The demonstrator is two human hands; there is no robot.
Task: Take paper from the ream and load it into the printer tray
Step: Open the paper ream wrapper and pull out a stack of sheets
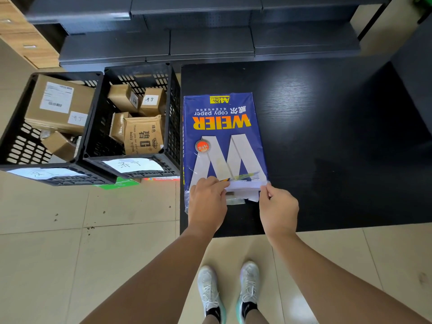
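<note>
A blue ream of copy paper point(222, 134) with a large white W and yellow lettering lies flat on the black table point(327, 136), near its left front corner. Its wrapper is torn open at the end nearest me, where white sheets point(245, 185) show. My left hand point(207, 204) rests on the near left corner of the ream, fingers curled onto the torn wrapper edge. My right hand point(278, 209) pinches the near right corner of the wrapper and sheets. No printer is in view.
Two black plastic crates point(173, 118) full of cardboard boxes stand on the tiled floor left of the table, touching its edge. Dark metal shelving point(210, 43) runs behind the table. My feet in light sneakers point(230, 291) stand just before the table's front edge.
</note>
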